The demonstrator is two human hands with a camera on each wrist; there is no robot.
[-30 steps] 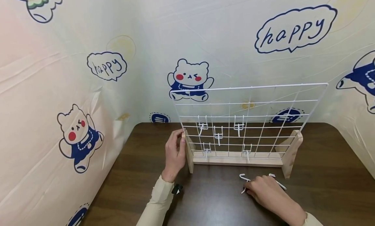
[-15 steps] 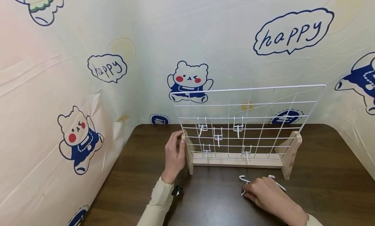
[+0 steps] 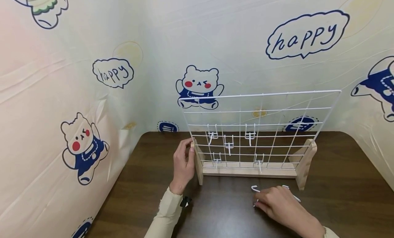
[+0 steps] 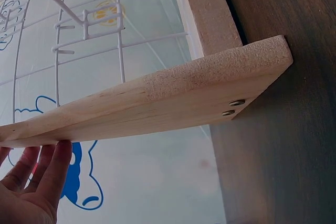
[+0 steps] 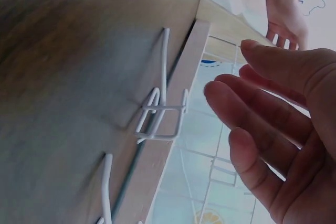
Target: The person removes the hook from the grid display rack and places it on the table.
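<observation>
My left hand (image 3: 183,164) touches the outer face of the wooden stand's (image 4: 184,98) left side panel with its fingertips. The stand holds a white wire grid (image 3: 261,95) with several white wire hooks (image 3: 228,145) hung on its left half and middle. Low over the table in front is my right hand (image 3: 278,203), beside a loose white hook (image 5: 163,108). In the right wrist view its fingers are loosely bent, apart from that hook, with nothing between them. A second loose hook (image 3: 297,198) lies partly hidden behind this hand.
The dark wooden table (image 3: 221,210) carries the stand near its back. Patterned fabric (image 3: 160,60) with bears and "happy" bubbles surrounds the table at the back and sides. A small black object (image 3: 186,200) sits at the left wrist.
My right hand's fingers have shifted slightly left over the near loose hook. The head view has tilted up a little. My left hand keeps its place on the stand.
</observation>
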